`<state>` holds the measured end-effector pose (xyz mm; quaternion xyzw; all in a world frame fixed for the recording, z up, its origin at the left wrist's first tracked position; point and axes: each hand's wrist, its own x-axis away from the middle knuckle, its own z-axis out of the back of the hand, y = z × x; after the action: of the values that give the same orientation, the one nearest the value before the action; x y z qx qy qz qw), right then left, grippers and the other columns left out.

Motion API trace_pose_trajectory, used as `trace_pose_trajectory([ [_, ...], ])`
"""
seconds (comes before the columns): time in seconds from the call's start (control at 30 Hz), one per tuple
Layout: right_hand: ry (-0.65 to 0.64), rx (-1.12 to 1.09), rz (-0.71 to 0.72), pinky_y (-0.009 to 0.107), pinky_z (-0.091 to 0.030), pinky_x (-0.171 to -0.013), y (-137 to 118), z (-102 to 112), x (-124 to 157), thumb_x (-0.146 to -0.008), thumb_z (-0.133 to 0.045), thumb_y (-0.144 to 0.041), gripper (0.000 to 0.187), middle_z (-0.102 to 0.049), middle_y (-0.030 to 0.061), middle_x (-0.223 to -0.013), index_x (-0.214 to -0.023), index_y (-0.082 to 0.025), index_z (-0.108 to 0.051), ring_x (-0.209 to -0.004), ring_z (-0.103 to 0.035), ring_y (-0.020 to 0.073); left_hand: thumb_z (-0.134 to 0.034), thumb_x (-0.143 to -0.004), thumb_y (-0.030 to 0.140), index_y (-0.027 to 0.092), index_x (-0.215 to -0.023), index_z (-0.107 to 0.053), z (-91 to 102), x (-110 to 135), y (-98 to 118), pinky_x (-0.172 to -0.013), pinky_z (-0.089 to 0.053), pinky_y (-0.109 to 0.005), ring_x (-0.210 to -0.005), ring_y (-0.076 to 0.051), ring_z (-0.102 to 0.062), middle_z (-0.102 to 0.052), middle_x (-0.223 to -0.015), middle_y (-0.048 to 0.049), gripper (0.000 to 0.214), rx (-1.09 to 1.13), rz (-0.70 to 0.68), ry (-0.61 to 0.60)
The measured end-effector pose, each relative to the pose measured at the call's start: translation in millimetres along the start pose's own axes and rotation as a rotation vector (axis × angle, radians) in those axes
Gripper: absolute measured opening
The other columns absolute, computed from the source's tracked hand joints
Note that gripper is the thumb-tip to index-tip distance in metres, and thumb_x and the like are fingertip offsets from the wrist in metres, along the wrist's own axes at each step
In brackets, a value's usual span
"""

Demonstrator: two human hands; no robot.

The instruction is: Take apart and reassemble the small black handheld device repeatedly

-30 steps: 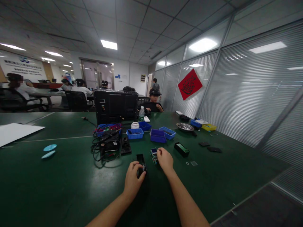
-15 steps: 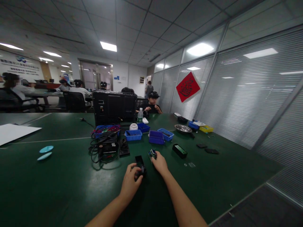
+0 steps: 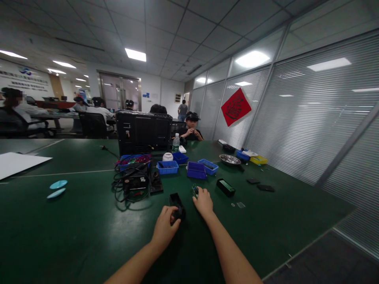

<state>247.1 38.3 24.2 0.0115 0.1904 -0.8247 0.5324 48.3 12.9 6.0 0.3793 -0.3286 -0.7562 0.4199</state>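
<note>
My left hand (image 3: 165, 225) curls its thumb and fingers around the near end of a black box-shaped case (image 3: 175, 199), which rests on the green table with its hollow side up. To its right, my right hand (image 3: 204, 202) has its fingertips on a small green circuit board (image 3: 194, 190) at the table surface. Those fingers partly cover the board. A second black case (image 3: 226, 187), with a green board showing inside, lies just right of my right hand.
Blue bins (image 3: 167, 167), a purple bin (image 3: 196, 170) and a baseball (image 3: 167, 157) stand beyond my hands. Tangled black cables (image 3: 120, 189) lie to the left. A metal bowl (image 3: 230, 159) and flat black pieces (image 3: 265, 188) are on the right. A person (image 3: 192, 132) sits across the table.
My right hand has moved slightly right with the circuit board and now sits flatter over it. In my left hand the black case has tipped a little, so its hollow inside shows more.
</note>
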Motion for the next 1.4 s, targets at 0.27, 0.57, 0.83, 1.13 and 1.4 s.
trace_pose_trajectory([
  [0.27, -0.080, -0.300, -0.086, 0.026, -0.040, -0.078, 13.2, -5.6, -18.1, -0.076, -0.047, -0.036, 0.044, -0.060, 0.0109, -0.105, -0.113, -0.014, -0.052, -0.096, -0.056, 0.0209, -0.049, -0.070, 0.020, 0.021, -0.100, -0.053, -0.2, -0.1, 1.1, -0.072, -0.043, -0.026, -0.072, -0.012, -0.050, -0.050, -0.090, -0.0018, 0.030, -0.061, -0.002, -0.037],
  [0.57, 0.014, -0.068, -0.102, 0.032, -0.039, -0.079, 17.2, 6.2, -16.3, -0.078, -0.044, -0.045, 0.049, -0.056, 0.0147, -0.108, -0.113, -0.014, -0.054, -0.100, -0.051, 0.0268, -0.047, -0.072, 0.023, 0.021, -0.101, -0.054, 2.2, -0.2, 2.2, -0.071, -0.043, -0.026, -0.073, -0.012, -0.052, -0.051, -0.092, -0.0025, 0.030, -0.060, -0.003, -0.052],
  [0.83, 0.022, -0.014, -0.037, 0.034, -0.041, -0.076, 13.7, 6.7, -10.8, -0.072, -0.054, -0.037, 0.038, -0.055, 0.0156, -0.101, -0.102, -0.013, -0.059, -0.096, -0.051, 0.0277, -0.051, -0.071, 0.021, 0.028, -0.120, -0.047, 3.5, 4.8, 5.5, -0.088, -0.040, -0.030, -0.096, -0.016, -0.053, -0.058, -0.109, -0.0015, 0.050, -0.031, -0.145, -0.288],
  [1.13, -0.205, -0.523, 0.291, 0.028, -0.042, -0.080, 0.5, -0.3, -6.9, -0.064, -0.064, -0.025, 0.034, -0.061, 0.0062, -0.092, -0.096, -0.016, -0.064, -0.087, -0.056, 0.0184, -0.053, -0.066, 0.020, 0.019, -0.119, -0.044, 4.4, -14.4, -26.5, -0.102, -0.030, -0.039, -0.119, -0.021, -0.040, -0.047, -0.124, -0.0066, 0.054, -0.146, 0.006, 0.205],
  [1.4, -0.295, -0.533, 0.436, 0.030, -0.040, -0.085, 2.3, 5.5, -3.7, -0.062, -0.067, -0.023, 0.039, -0.061, 0.0059, -0.097, -0.100, -0.016, -0.064, -0.093, -0.054, 0.0194, -0.059, -0.061, 0.024, 0.020, -0.135, -0.022, 18.0, -22.7, -33.2, -0.099, -0.031, -0.033, -0.115, -0.020, -0.044, -0.049, -0.126, -0.0058, 0.083, -0.155, 0.020, -0.083],
])
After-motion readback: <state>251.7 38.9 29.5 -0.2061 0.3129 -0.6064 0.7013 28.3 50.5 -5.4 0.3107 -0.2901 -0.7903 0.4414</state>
